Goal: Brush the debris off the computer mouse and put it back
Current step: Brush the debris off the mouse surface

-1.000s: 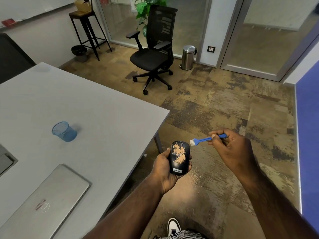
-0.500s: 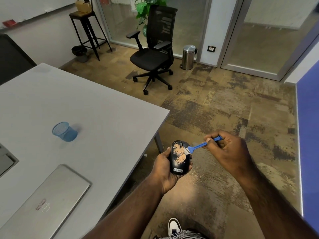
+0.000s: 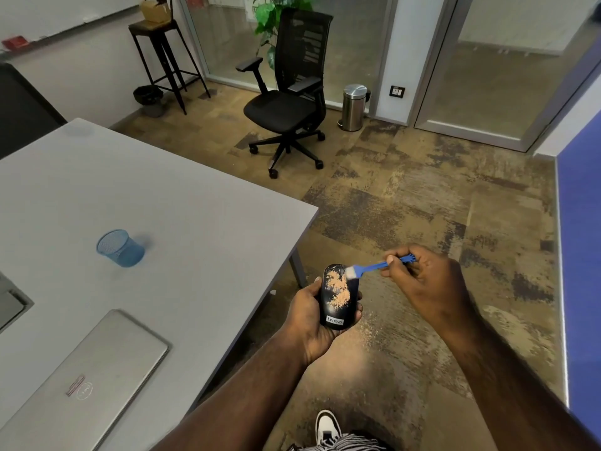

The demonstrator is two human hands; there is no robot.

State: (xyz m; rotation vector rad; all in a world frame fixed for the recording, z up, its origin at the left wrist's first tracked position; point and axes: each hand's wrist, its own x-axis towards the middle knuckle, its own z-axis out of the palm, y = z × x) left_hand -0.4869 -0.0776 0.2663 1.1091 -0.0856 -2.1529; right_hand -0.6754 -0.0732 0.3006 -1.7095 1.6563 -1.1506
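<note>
My left hand [image 3: 309,320] grips a black computer mouse [image 3: 336,309] just off the right edge of the grey table [image 3: 195,222], above the floor. Tan debris [image 3: 338,288] covers the mouse's upper surface. My right hand [image 3: 426,278] pinches the handle of a small blue brush [image 3: 374,265]. Its white bristles touch the top right edge of the mouse.
On the table stand a blue mesh cup [image 3: 120,248] and a closed silver laptop [image 3: 84,382]. A black office chair [image 3: 289,102], a steel bin [image 3: 353,107] and a black stool [image 3: 162,53] stand beyond. Scattered debris lies on the carpet [image 3: 374,333] below the mouse.
The brush came from the right onto the mouse and its bristles now sit at the mouse's upper right edge. The mouse has stayed in my left hand.
</note>
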